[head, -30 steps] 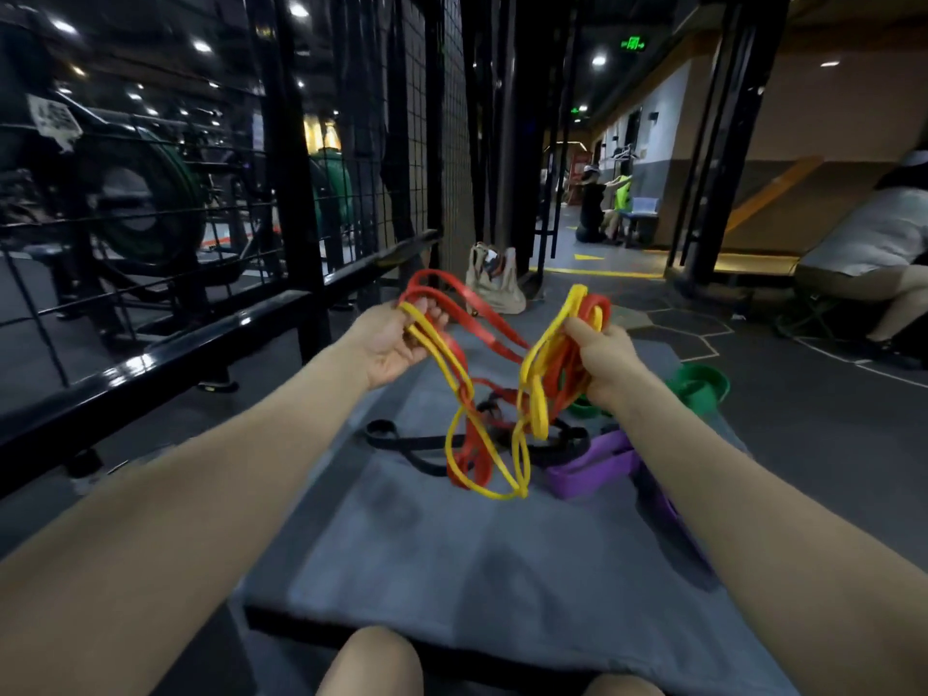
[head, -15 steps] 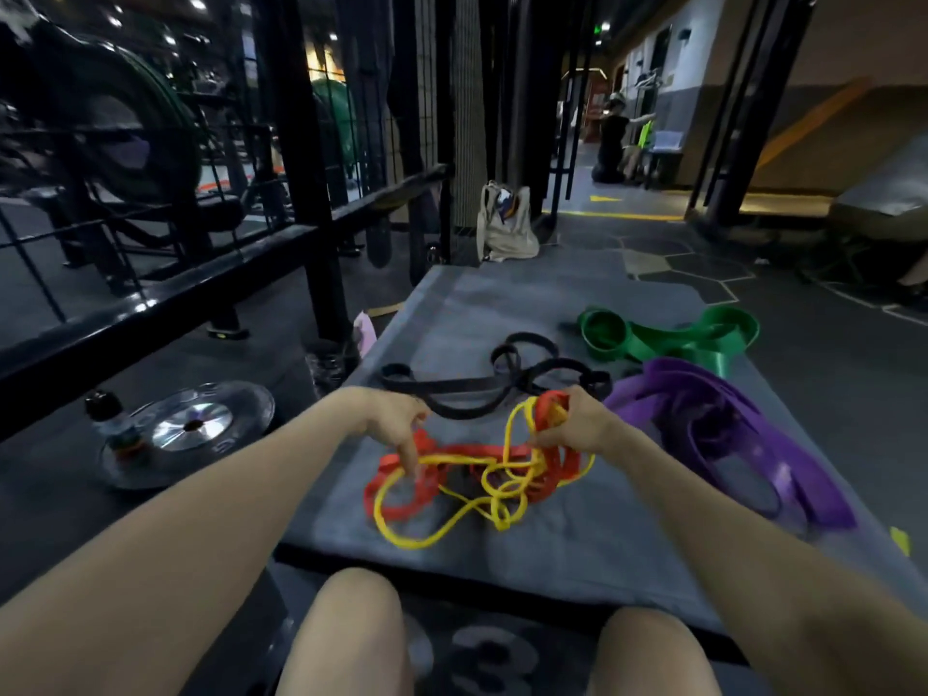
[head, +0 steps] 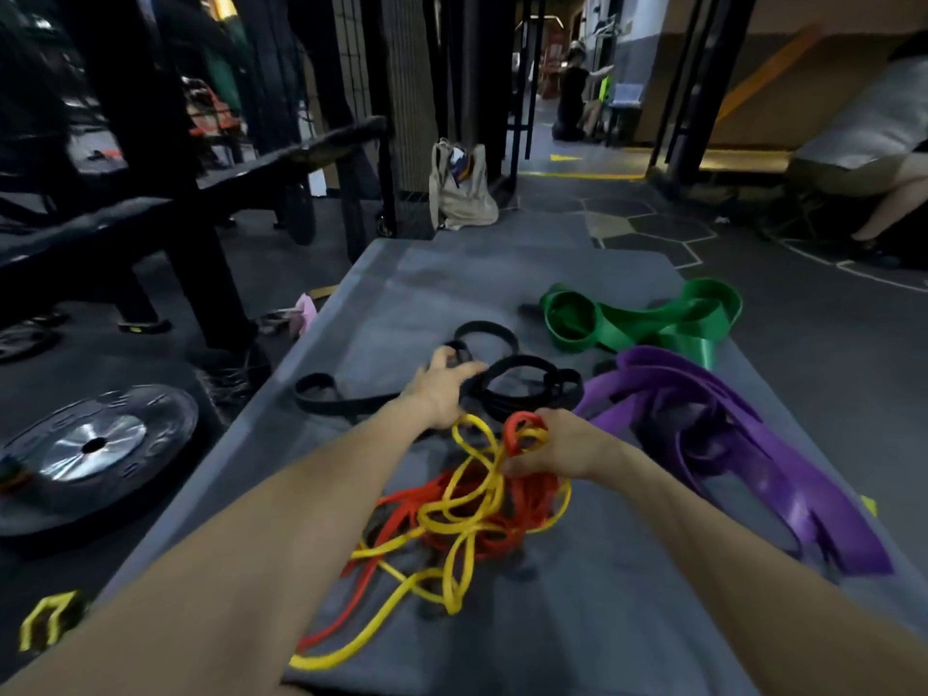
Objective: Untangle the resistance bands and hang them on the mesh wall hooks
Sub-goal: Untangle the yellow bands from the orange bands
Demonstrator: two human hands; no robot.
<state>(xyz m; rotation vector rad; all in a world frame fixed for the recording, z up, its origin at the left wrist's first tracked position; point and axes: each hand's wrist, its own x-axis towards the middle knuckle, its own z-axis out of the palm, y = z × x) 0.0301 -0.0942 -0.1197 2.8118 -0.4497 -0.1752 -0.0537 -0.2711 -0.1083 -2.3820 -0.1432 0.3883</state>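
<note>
Dim gym floor, grey mat (head: 577,620), tangled bands (head: 467,509), weight plate (head: 95,444) beside

Tangled in one heap on the grey mat (head: 577,610): thin yellow band (head: 442,519) looped through orange-red band (head: 507,524). Beyond, black band (head: 522,379) lying in flat coils. Wide green band (head: 648,324) folded farthest back, wide purple band (head: 743,444) crumpled alongside, rightward.
</note>
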